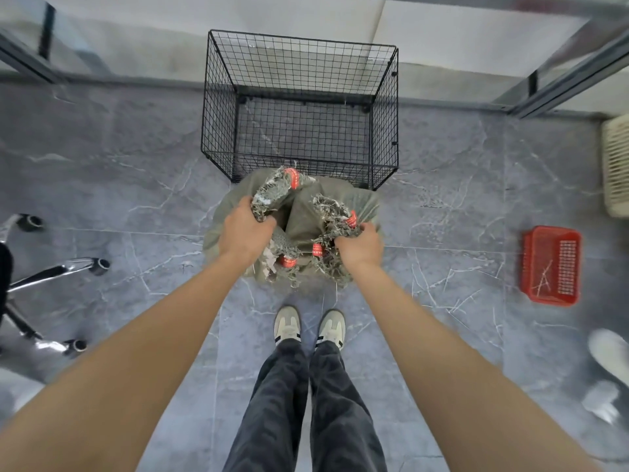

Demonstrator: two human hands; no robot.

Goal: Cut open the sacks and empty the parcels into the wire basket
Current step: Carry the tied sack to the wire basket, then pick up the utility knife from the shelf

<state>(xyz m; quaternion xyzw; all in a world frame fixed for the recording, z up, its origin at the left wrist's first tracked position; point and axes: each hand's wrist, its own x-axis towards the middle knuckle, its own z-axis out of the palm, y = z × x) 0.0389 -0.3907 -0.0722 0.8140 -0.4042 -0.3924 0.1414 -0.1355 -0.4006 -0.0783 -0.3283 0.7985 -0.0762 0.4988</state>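
Two hands are clamped on the sacks (299, 212), which stand on the floor (136, 185) just before the near side of the wire basket (218, 107). The left hand (243, 229) grips one frayed, red-tied top and the right hand (360, 247) grips another. A red tray (549, 265) lies well apart.

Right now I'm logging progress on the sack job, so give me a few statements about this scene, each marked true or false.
1. Both the left hand and the right hand grip the frayed top of the sack. True.
2. The wire basket already holds parcels. False: no parcels show in it.
3. A red plastic basket sits on the floor to the person's right. True.
4. The sack lies inside the wire basket. False: it stands on the floor against the basket's near side.
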